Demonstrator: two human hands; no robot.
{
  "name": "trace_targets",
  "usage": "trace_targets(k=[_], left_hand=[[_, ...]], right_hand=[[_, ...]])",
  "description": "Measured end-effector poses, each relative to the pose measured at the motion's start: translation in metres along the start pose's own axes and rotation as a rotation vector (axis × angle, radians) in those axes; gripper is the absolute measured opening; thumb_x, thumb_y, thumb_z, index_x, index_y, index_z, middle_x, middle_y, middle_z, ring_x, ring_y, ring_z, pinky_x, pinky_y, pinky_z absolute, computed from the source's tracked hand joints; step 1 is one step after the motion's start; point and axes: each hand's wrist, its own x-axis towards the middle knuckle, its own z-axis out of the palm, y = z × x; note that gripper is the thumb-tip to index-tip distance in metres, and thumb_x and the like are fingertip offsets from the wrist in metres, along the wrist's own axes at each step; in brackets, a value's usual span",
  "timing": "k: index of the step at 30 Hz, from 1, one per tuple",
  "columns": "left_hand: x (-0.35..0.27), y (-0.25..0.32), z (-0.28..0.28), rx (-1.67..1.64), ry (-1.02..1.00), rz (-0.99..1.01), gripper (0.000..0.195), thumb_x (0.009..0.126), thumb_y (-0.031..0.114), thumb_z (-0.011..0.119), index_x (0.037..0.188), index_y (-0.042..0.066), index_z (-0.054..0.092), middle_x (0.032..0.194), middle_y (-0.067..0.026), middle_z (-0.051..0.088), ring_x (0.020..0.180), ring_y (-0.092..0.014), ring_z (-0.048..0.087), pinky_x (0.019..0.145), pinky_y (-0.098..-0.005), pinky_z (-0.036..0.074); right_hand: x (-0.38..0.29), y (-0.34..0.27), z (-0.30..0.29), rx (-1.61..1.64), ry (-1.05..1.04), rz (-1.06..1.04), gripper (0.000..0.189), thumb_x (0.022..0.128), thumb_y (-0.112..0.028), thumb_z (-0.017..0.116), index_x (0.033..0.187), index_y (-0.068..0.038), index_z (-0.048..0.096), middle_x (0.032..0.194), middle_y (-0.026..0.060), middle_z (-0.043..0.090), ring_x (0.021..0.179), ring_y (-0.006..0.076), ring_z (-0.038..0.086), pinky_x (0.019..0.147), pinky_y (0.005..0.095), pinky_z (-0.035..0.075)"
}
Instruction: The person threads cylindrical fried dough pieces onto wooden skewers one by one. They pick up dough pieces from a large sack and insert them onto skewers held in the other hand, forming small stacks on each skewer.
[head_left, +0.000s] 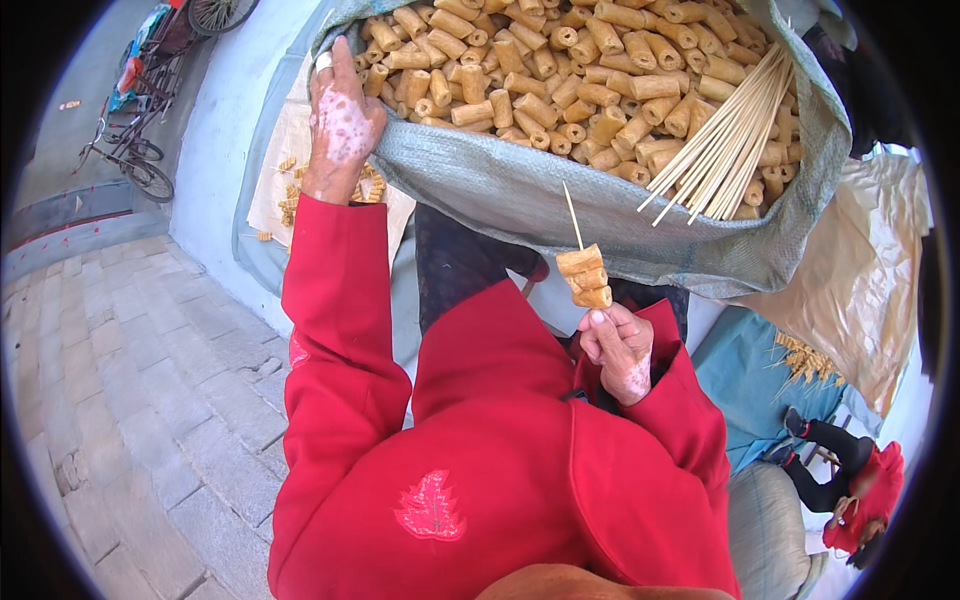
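Observation:
My left hand (343, 124), with a white band around one finger, grips the near left rim of a grey-green woven sack (480, 169). Many short, hollow, golden-brown food rolls (525, 82) fill the sack. A loose bundle of thin bamboo skewers (727, 139) lies on the rolls at the right, some ends jutting over the rim. Below the sack's near edge, my right hand (619, 349) pinches a skewered stack of three rolls (584, 277) at its lower end. The bare upper part of that skewer (572, 214) points towards the sack.
Skewered rolls lie on a pale sheet (274, 184) at the left; another pile (810, 358) sits by brown wrapping sheeting (874, 277) at the right. A person in red (866, 487) sits near a stuffed sack (769, 517). Stone paving (172, 405) and a parked tricycle (139, 112) are leftward.

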Motion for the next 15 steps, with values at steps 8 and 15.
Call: trace_targets(k=[8, 15], left_hand=[[0.013, 0.018, 0.002, -0.027, -0.009, 0.210, 0.059, 0.071, 0.002, 0.054, 0.127, -0.002, 0.038, 0.110, -0.0265, 0.051, 0.102, -0.040, 0.050, 0.090, -0.0412, 0.041], [0.052, 0.020, 0.017, -0.152, -0.134, -0.071, 0.058, 0.071, 0.014, 0.054, 0.126, -0.001, 0.041, 0.111, -0.0300, 0.052, 0.104, -0.040, 0.052, 0.088, -0.0409, 0.042]], right_hand=[[0.000, 0.006, -0.003, 0.014, -0.030, 0.001, 0.021, 0.091, -0.015, 0.050, 0.079, 0.001, 0.056, 0.057, -0.0009, 0.046, 0.051, 0.0042, 0.038, 0.047, 0.0190, 0.028], [-0.001, 0.006, -0.005, 0.025, -0.042, 0.000, 0.021, 0.092, -0.015, 0.049, 0.080, 0.001, 0.056, 0.057, -0.0010, 0.045, 0.051, 0.0040, 0.036, 0.047, 0.0191, 0.027]])
